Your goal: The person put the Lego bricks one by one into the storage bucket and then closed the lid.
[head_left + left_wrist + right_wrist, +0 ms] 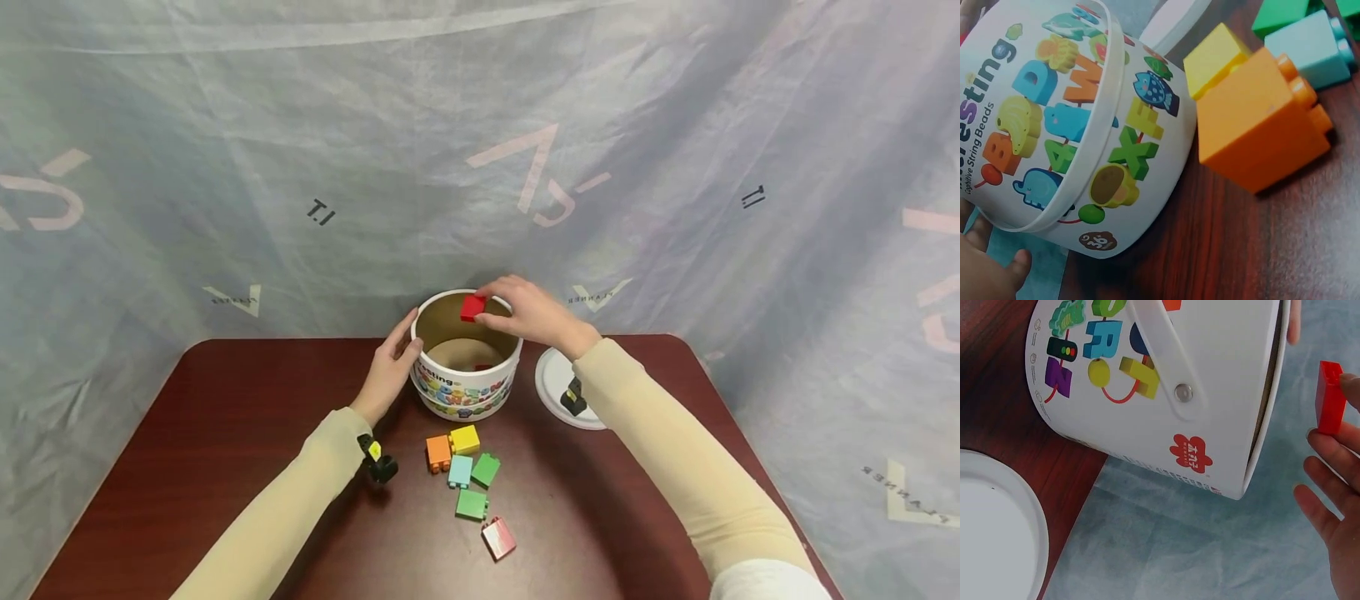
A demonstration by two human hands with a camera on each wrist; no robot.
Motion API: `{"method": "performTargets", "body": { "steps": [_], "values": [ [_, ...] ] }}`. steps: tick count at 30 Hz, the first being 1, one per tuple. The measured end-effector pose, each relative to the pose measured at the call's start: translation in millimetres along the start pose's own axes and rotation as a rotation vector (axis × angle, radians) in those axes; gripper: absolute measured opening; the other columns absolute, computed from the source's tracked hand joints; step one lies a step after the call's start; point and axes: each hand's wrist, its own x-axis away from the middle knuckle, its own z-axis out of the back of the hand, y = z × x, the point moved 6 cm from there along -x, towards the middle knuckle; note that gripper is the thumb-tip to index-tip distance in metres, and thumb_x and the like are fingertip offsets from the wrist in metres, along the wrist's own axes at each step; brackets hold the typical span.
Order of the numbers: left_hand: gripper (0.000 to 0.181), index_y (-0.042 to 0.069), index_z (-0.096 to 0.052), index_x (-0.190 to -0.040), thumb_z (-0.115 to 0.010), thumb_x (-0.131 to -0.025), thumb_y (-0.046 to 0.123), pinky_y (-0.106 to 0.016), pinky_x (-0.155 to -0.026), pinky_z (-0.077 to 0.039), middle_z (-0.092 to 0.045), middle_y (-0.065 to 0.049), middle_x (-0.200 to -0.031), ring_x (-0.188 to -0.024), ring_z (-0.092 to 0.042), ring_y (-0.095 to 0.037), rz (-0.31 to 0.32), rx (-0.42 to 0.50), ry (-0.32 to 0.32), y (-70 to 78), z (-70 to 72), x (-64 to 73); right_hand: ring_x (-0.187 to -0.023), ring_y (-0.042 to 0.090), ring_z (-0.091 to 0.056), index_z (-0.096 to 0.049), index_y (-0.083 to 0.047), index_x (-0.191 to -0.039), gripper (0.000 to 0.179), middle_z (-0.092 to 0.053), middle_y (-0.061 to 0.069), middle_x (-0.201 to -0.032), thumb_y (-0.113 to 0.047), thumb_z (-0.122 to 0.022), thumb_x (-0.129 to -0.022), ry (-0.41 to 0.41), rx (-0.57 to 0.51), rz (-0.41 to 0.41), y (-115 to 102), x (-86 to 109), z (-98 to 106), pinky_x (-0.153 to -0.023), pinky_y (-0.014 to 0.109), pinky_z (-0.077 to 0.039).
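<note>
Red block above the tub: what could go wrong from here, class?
Only the pinch of the right hand holds the red block, so it might slip. Lowered off-centre, it could clip the rim. The left hand touches one side of the tub, so a knock might shift it.

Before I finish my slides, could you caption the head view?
Right hand holds a red block over the tub, left hand against it, six more blocks on the table.

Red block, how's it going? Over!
Right hand pinches red block above bucket. Left hand at bucket's side. Lid off, on table, not in the way.
</note>
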Motion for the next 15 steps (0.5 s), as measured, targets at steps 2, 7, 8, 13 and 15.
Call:
{"method": "performTargets", "body": {
  "steps": [2,7,8,13,15],
  "values": [
    [0.057,0.028,-0.034,-0.165,-0.052,-0.111,0.023,-0.048,-0.125,-0.028,-0.028,-0.003,-0.170,-0.157,-0.026,-0.027,0.005,0.016,0.012,0.0,0.1,0.4,-0.117,0.028,-0.059,-0.069,-0.004,-0.134,0.045,-0.069,0.012,-0.126,-0.033,-0.072,-0.099,-0.002,0.001,0.003,-1.0,-0.9,-0.5,-0.102,0.046,-0.050],
    [0.056,0.028,-0.034,-0.165,-0.052,-0.111,0.024,-0.047,-0.126,-0.028,-0.028,-0.002,-0.170,-0.157,-0.026,-0.025,0.004,0.022,0.019,1.9,-1.5,-1.7,-0.114,0.028,-0.059,-0.069,-0.004,-0.132,0.044,-0.069,0.011,-0.123,-0.033,-0.072,-0.099,-0.003,0.008,0.004,-0.4,-1.9,-1.1,-0.099,0.046,-0.051],
    [0.056,0.028,-0.034,-0.165,-0.052,-0.111,0.024,-0.047,-0.126,-0.028,-0.029,-0.001,-0.170,-0.157,-0.026,-0.025,0.007,0.022,0.021,2.2,-1.6,-1.8,-0.115,0.028,-0.059,-0.069,-0.004,-0.132,0.044,-0.069,0.011,-0.123,-0.034,-0.072,-0.099,-0.004,0.009,0.006,-0.1,-2.0,-1.5,-0.099,0.046,-0.051],
    [0.057,0.028,-0.034,-0.165,-0.052,-0.112,0.023,-0.046,-0.126,-0.027,-0.029,-0.002,-0.170,-0.157,-0.026,-0.025,0.010,0.018,0.021,2.0,-1.5,-0.6,-0.115,0.028,-0.059,-0.069,-0.003,-0.133,0.045,-0.069,0.012,-0.124,-0.034,-0.071,-0.100,-0.009,0.017,0.023,-0.7,-2.4,-4.9,-0.100,0.045,-0.051],
    [0.057,0.027,-0.034,-0.165,-0.053,-0.111,0.024,-0.046,-0.126,-0.027,-0.028,-0.002,-0.171,-0.157,-0.025,-0.025,0.010,0.021,0.019,1.8,-1.8,-0.2,-0.114,0.028,-0.059,-0.069,-0.003,-0.133,0.044,-0.069,0.012,-0.123,-0.034,-0.071,-0.100,-0.017,0.019,0.029,-1.0,-2.6,-7.8,-0.101,0.044,-0.050]
  ]
}}
